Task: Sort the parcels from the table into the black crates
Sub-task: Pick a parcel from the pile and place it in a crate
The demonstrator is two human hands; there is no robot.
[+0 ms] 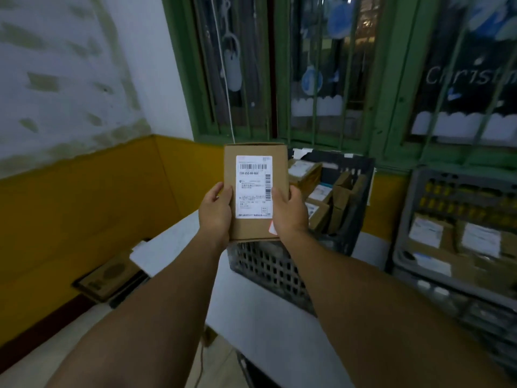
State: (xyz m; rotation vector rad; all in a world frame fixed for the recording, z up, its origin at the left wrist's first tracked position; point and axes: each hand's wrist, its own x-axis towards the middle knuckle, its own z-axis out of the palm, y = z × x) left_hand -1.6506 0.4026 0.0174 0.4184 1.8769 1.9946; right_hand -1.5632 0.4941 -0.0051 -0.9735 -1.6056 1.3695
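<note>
While both hands grip parcel | black crate holds cardboard boxes

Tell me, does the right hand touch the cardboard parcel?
Touching: the head view shows the right hand gripping the cardboard parcel's right edge, thumb on its front.

I hold a parcel between my left hand and right hand, above the near edge of a crate on the table. Boxes lie in it. Another crate sits to its right.
</note>
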